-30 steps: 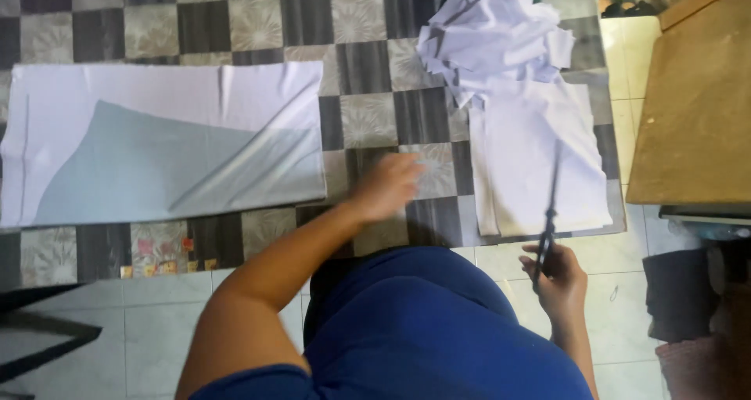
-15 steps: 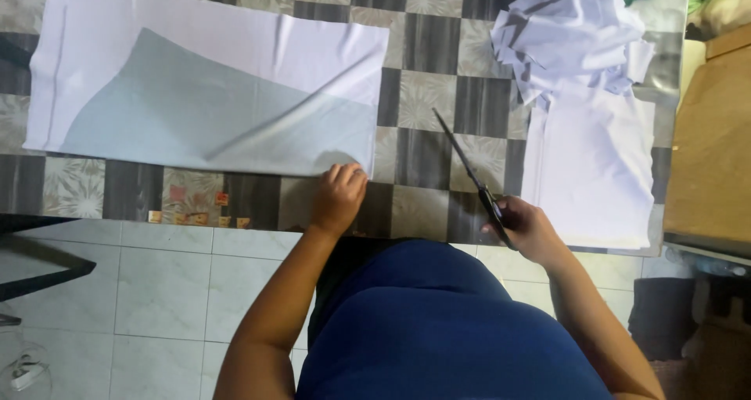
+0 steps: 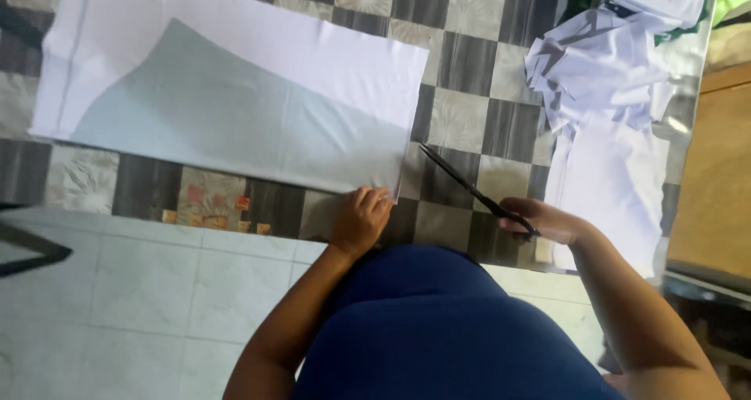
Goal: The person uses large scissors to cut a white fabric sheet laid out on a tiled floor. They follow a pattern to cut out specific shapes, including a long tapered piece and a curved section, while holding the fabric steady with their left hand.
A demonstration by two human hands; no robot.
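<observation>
Gripping one pair of long dark-bladed scissors [image 3: 473, 190], right hand [image 3: 547, 220] is closed round the handles, blades aimed at 10 o'clock. Left hand [image 3: 360, 221] rests fingers-down, holding nothing, on the near corner of one flat white fabric sheet [image 3: 313, 71] carrying one grey paper pattern piece [image 3: 211, 110]. One crumpled white cloth pile [image 3: 602, 63] at 1 o'clock.

Bare checkered floor [image 3: 461, 118] lay open between the left hand's fingers [image 3: 369, 204] and the scissors [image 3: 469, 187] held in the right hand [image 3: 547, 220]. Ahead of the left fingertips the white fabric [image 3: 313, 71] with its grey pattern piece [image 3: 203, 118] covered the floor. Beyond the right fingers, heaped white cloth [image 3: 602, 63] and a wooden board [image 3: 716, 165] closed that side.
</observation>
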